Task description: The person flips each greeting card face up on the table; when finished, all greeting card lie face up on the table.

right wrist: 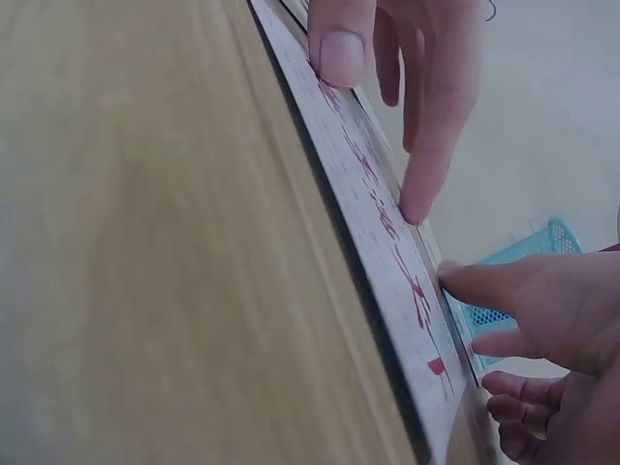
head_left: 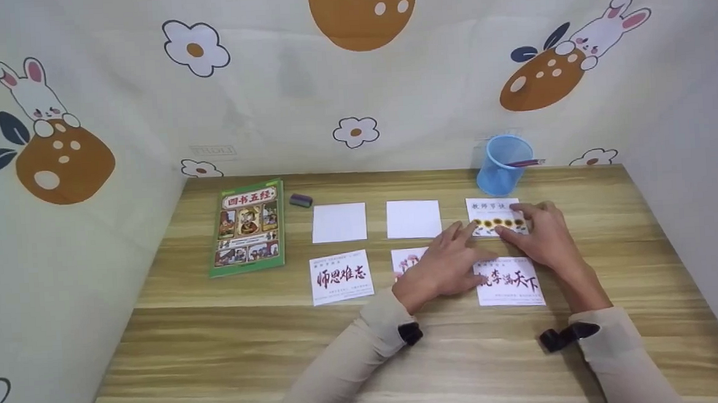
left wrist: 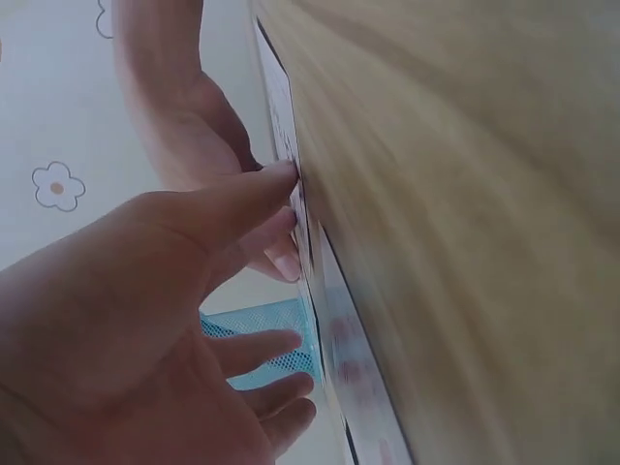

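My right hand rests at the right side of a square card with sunflowers, its thumb and fingers touching the card's edge area. From the left, my left hand reaches over a card with pink flowers and partly covers it. One left finger reaches the left part of the sunflower card. The left thumb touches the left side of a card with red calligraphy, as the right wrist view shows from low down. All of these cards lie flat on the table.
Two blank white cards lie in the back row. Another red calligraphy card is at front left. Farther left are a green book and a small dark eraser-like block. A blue mesh pen cup stands behind the sunflower card.
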